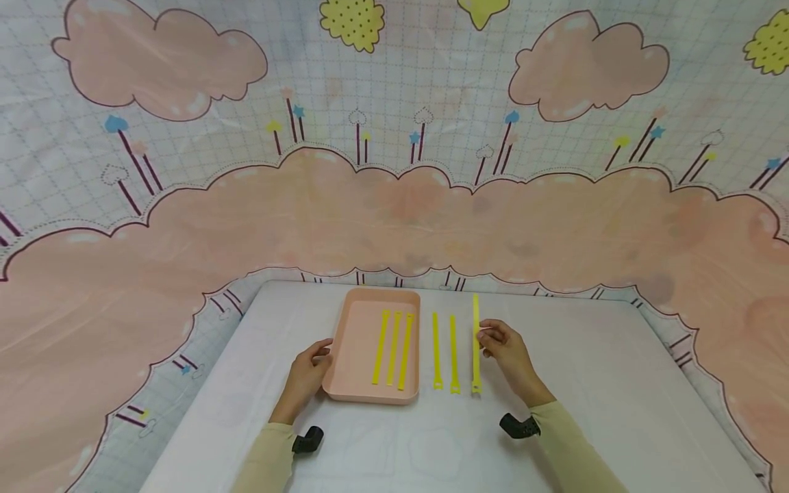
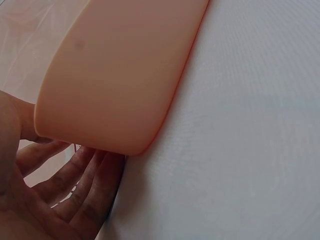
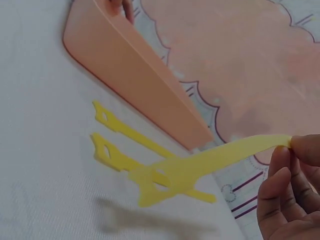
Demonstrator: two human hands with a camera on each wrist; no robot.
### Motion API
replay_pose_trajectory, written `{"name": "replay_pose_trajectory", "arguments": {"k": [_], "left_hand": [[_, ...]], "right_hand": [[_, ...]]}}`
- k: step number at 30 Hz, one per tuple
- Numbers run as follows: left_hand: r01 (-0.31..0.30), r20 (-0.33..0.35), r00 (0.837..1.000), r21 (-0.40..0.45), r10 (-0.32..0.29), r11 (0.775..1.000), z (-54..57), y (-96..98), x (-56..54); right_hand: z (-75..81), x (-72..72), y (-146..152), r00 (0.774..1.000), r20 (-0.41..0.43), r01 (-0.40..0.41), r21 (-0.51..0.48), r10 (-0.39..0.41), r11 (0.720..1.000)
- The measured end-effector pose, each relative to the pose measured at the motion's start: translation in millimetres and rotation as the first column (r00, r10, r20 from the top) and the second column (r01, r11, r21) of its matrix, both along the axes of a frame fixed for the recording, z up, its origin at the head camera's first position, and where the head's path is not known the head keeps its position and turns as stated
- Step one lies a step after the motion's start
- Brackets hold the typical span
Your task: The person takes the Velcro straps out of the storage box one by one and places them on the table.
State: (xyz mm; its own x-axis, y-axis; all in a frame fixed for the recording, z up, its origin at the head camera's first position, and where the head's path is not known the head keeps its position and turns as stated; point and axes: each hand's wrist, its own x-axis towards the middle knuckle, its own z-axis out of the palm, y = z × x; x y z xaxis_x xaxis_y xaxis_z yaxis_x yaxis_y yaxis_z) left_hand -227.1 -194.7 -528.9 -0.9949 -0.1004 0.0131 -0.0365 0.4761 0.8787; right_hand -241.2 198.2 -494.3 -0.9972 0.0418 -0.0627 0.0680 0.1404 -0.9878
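The right hand pinches a flat, flexible yellow strap between thumb and bent fingers, right of two flat yellow straps on a smooth white table; its long axis runs away from the person, slotted end nearest; the left hand, fingers relaxed and slightly apart, touches the left side of a peach, round-cornered rectangular tray bearing three slim yellow straps; only the right wrist view shows the held strap raised, a shadow below; only the left wrist view shows the tray's outer near wall close up.
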Motion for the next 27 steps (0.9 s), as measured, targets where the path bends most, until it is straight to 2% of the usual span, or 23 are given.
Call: {"name": "replay_pose_trajectory", "arguments": {"k": [11,22,27], "left_hand": [[0.006,-0.011,1.0,-0.003,-0.006,1.0,0.1,0.8,2.0],[-0.001,-0.008,1.0,-0.007,0.001,1.0,-2.3,-2.4,0.3],[0.011,-0.016,1.0,-0.007,-0.011,1.0,-1.4,-1.4,1.2]], "right_hand": [[-13.3,-10.2,8,0.996,0.089,0.001,0.007,-0.002,1.0],[-22.2,-22.9,6,0.997,0.076,-0.02,0.107,0.011,0.994],[-27.7,-25.8,5,0.996,0.086,0.003,0.164,-0.017,0.986]]}}
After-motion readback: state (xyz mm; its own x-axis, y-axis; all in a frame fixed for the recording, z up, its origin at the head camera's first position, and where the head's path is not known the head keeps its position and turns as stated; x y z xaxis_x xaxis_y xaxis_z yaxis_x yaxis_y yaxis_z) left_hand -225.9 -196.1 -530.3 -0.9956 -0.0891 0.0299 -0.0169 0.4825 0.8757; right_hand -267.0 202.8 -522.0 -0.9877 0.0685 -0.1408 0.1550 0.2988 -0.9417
